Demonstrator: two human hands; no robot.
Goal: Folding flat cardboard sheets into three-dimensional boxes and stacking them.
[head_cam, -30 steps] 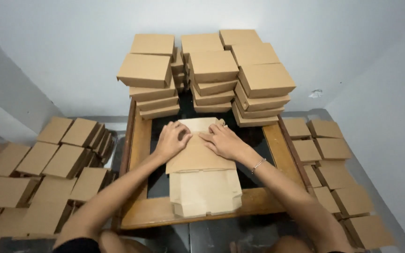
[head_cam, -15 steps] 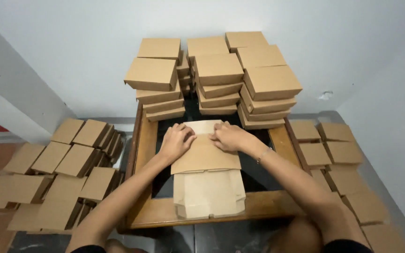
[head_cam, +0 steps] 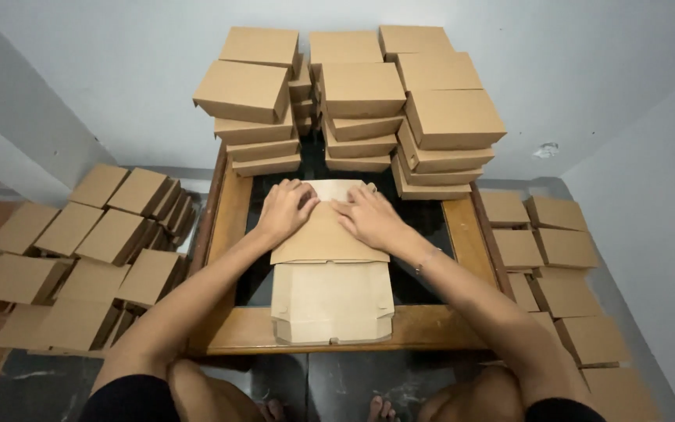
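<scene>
While both palms press flat, fingers spread, I see my left hand and right hand on the half-folded cardboard blank on the low table; finished boxes stacked behind, this one unfinished.

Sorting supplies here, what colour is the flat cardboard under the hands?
Plain light brown cardboard, seen in the head view.
</scene>
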